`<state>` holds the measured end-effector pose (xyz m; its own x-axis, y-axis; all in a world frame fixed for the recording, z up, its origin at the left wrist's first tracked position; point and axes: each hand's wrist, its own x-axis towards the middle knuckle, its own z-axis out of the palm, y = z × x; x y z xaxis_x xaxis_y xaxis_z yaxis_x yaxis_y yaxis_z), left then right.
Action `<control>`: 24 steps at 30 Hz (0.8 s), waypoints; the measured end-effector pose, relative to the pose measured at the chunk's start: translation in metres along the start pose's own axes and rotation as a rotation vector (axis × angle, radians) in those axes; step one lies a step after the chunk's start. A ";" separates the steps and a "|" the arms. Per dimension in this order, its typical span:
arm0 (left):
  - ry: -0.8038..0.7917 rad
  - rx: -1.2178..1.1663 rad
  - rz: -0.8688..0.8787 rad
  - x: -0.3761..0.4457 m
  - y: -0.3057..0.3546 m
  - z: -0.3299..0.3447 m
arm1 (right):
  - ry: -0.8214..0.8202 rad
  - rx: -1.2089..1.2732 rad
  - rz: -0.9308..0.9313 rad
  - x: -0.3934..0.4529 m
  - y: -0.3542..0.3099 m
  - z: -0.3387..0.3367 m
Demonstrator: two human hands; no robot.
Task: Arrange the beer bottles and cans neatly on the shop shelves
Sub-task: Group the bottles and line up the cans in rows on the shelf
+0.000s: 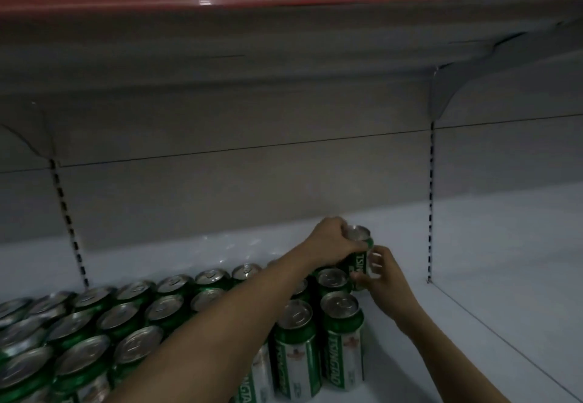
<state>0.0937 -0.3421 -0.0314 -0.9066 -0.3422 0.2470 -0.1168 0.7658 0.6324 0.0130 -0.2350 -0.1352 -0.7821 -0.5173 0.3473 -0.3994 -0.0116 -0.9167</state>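
Green-and-white aluminium beer can (359, 252) sits at the back right end of the can rows (151, 314) on the white metal shelf (492, 254), tilted slightly. The left hand (331, 240) curls round its rim from above; the right hand (383, 268) pinches its side. Likely rigid yet dentable, smooth and slippery, so holding the body seems safest. Whether its base touches the shelf is hidden, and front cans are cut off.
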 end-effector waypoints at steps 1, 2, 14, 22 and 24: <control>0.002 0.047 -0.003 0.002 -0.006 0.004 | -0.012 -0.013 0.012 0.000 0.008 0.004; 0.002 0.092 -0.008 0.003 -0.012 0.007 | -0.016 -0.023 0.022 0.001 0.016 0.008; -0.055 0.487 -0.060 0.000 -0.039 0.015 | -0.139 -0.113 0.143 0.004 0.034 0.007; 0.071 0.393 -0.077 -0.032 -0.069 -0.059 | 0.202 -0.087 0.007 0.002 -0.033 -0.003; 0.098 0.362 -0.110 -0.048 -0.080 -0.078 | 0.236 -0.036 -0.082 0.000 -0.062 0.011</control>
<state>0.1784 -0.4295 -0.0364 -0.8399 -0.4694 0.2722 -0.3623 0.8586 0.3628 0.0428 -0.2434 -0.0809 -0.8349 -0.3016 0.4604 -0.4792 -0.0129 -0.8776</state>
